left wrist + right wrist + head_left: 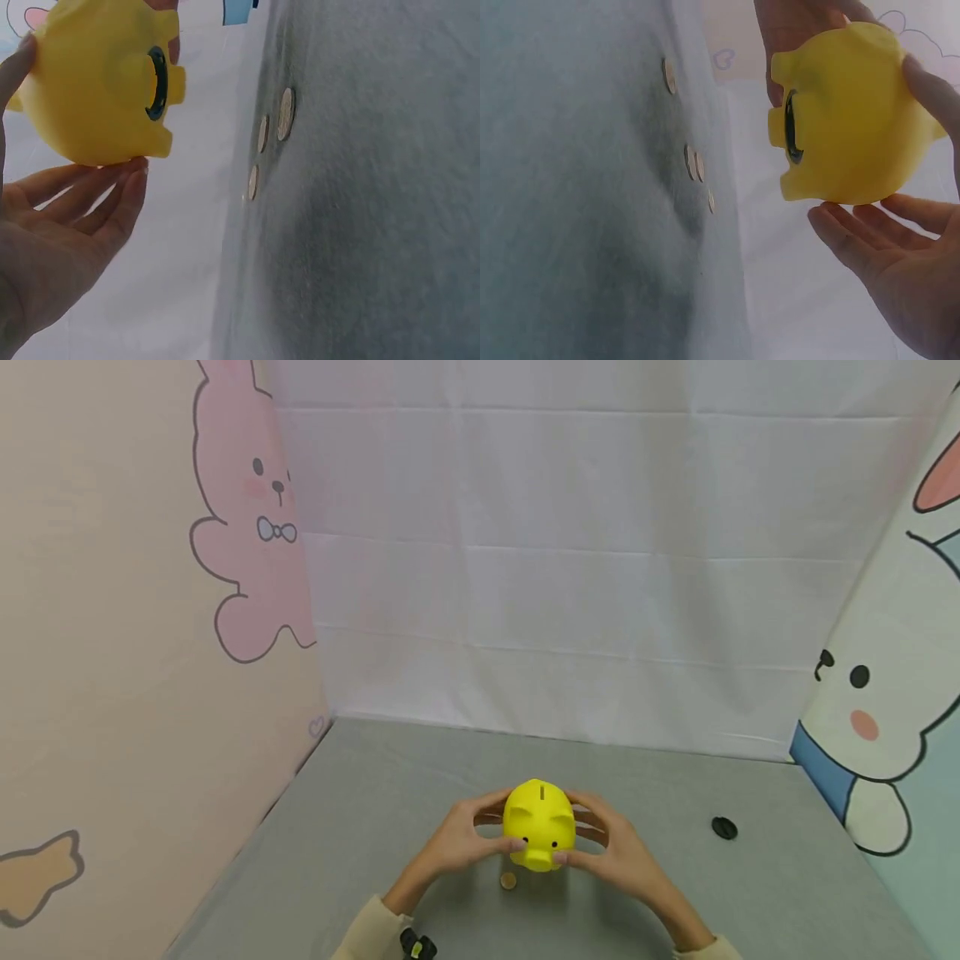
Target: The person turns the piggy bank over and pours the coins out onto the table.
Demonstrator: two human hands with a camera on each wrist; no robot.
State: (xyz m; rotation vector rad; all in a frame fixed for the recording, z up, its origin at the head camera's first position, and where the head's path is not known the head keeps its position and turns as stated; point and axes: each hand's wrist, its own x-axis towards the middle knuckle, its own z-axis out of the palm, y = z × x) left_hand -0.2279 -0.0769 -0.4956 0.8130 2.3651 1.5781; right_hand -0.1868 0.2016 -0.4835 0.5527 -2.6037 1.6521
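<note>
Between both hands a yellow piggy bank (539, 827) is held up off the table, its snout toward the camera and its coin slot on top. My left hand (459, 837) grips its left side, thumb near the face; my right hand (622, 853) grips the opposite side the same way. A dark-rimmed round hole (157, 83) shows in its underside in the left wrist view. Below it, a gold-coloured coin (508, 881) lies on the table in the head view. The right wrist view shows several coins (670, 76) beneath the bank.
A black round plug (724, 827) lies on the grey cloth-covered table (405, 768), off to the right. White cloth (555, 577) hangs behind the table, and walls with cartoon animals stand on both sides. A small black object (417, 944) sits by the left sleeve.
</note>
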